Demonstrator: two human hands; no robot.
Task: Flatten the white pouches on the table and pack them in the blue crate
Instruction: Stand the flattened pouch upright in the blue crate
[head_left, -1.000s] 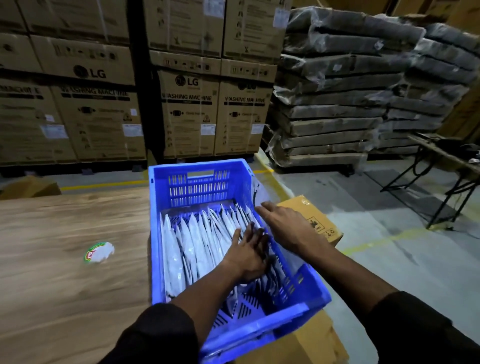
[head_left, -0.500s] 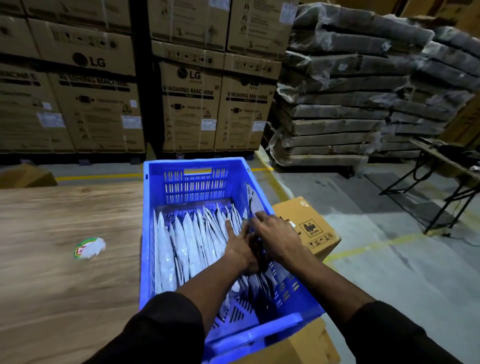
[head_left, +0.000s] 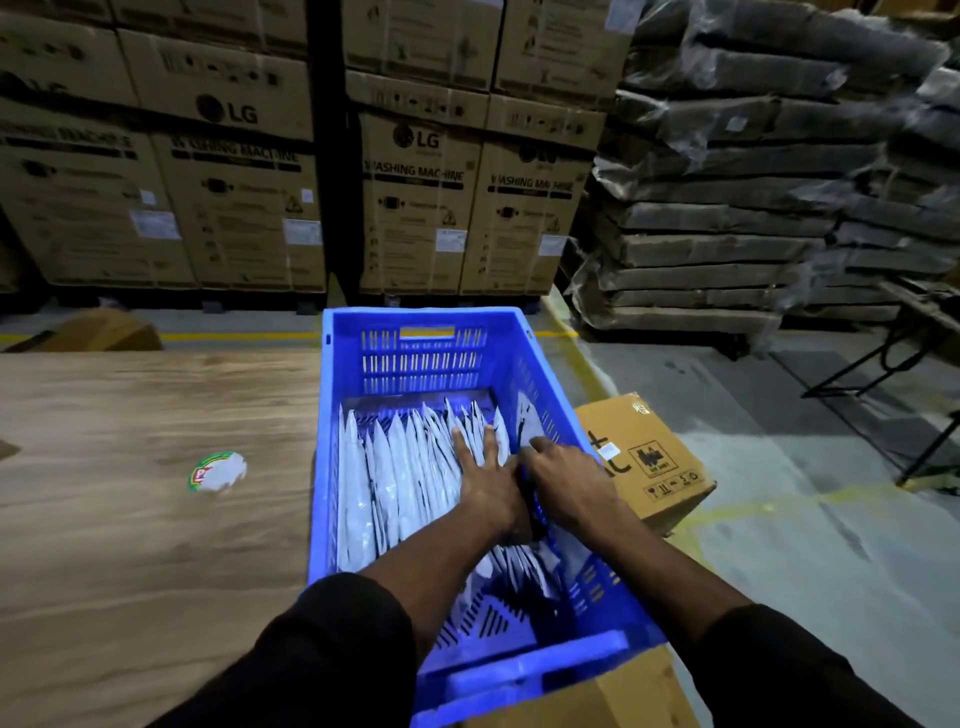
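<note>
"LG" reads clearly on the stacked cartons behind the blue crate, with "WASHING MACHINE" beneath. The small box right of the crate shows handling symbols, its lettering unreadable.

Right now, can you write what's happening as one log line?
stage: packing | left hand: fingers flat on white pouches | right hand: at pouches by right wall, hold unclear | blue crate: pouches on edge | table: one round sticker

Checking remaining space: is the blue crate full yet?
Not full: white pouches fill the blue crate only partway up; bare slotted floor shows nearest.
</note>
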